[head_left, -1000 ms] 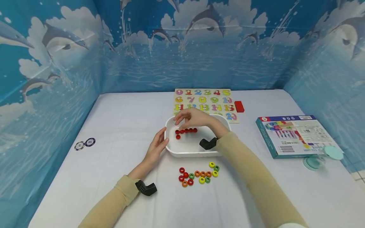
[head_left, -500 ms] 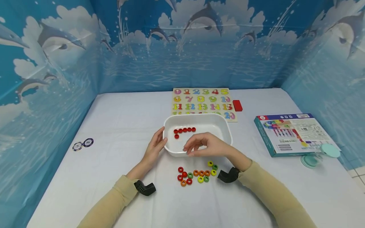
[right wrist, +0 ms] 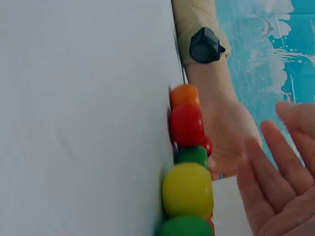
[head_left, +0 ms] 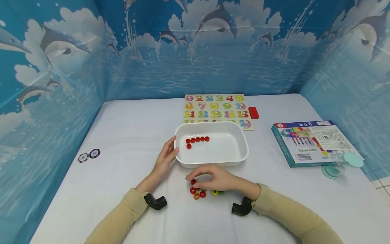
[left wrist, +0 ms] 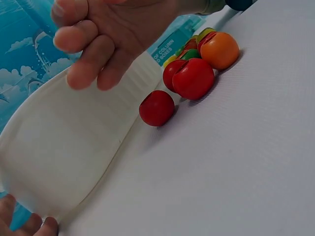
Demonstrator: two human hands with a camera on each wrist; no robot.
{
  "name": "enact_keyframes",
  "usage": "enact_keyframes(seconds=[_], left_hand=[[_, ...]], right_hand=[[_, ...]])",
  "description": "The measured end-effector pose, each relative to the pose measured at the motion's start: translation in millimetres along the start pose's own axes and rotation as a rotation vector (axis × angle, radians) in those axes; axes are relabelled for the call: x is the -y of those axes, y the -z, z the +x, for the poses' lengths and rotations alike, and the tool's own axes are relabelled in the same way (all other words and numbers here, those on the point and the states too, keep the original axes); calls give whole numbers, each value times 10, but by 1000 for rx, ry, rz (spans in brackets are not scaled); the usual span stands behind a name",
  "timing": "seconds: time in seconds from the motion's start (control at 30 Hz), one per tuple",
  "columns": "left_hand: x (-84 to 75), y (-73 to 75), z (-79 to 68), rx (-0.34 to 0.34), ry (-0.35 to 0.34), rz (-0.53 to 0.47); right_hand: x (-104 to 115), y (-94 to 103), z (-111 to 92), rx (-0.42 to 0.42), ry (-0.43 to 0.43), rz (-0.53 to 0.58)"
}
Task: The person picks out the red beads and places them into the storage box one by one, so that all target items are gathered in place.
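My left hand (head_left: 164, 161) holds the left side of a white plastic tray (head_left: 231, 162), thumb at the rim and fingers along the outer wall. Inside the tray, several red beads (head_left: 197, 139) form a short row with one below it. My right hand (head_left: 217, 178) hovers over loose beads in front of the tray, thumb and forefinger apart around a red bead (head_left: 193, 182). No grip on that bead is visible. Other red beads (head_left: 202, 194), an orange bead (head_left: 196, 196) and a yellow bead (head_left: 214, 192) lie nearby; the hand hides some of the group.
A wooden number board (head_left: 214, 106) lies behind the tray, with a red block (head_left: 253, 113) beside it. To the right are a boxed toy set (head_left: 313, 144) and a clear jar with mint lids (head_left: 352, 160). Two round chips (head_left: 89, 155) lie at the left.
My right hand has left the tray's interior and come down toward me to the loose beads. My left hand stays at the tray's side. The red beads in the tray look unchanged.
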State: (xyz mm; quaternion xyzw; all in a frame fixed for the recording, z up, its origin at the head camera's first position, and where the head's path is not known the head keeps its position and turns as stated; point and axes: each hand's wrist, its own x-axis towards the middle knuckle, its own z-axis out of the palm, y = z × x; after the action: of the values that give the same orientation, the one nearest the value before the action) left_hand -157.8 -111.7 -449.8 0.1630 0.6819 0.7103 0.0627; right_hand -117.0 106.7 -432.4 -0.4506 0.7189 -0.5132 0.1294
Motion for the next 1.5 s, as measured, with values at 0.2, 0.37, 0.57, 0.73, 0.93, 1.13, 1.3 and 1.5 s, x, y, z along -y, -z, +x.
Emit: enact_keyframes(seconds=[0.2,0.37,0.57,0.73,0.93,1.13,1.3,1.5], left_hand=[[-13,-2,-13,1,9,7],[-20,2,-13,-1,11,4],[-25,3,-6,2,14,-5],[-33,2,-3,-3,21,-6],[-21,1,-3,-8,18,-10],[5,-11,-4,-5,20,-11],[3,-25,-7,-7,17,-6],[-7,-20,-11,-18,25,-4]], right_hand=[[-128,-51,-11,-53,-50,-81],[-31,-74,11,-56,-36,-169],[-47,-106,10,-72,-60,-241],[-243,-133,-24,-73,-114,-278],[-255,-123,-30,-81,-94,-312],[35,-39,-26,-24,-79,-243],[366,279,54,-23,33,-153],[550,751,289,-92,76,-194]])
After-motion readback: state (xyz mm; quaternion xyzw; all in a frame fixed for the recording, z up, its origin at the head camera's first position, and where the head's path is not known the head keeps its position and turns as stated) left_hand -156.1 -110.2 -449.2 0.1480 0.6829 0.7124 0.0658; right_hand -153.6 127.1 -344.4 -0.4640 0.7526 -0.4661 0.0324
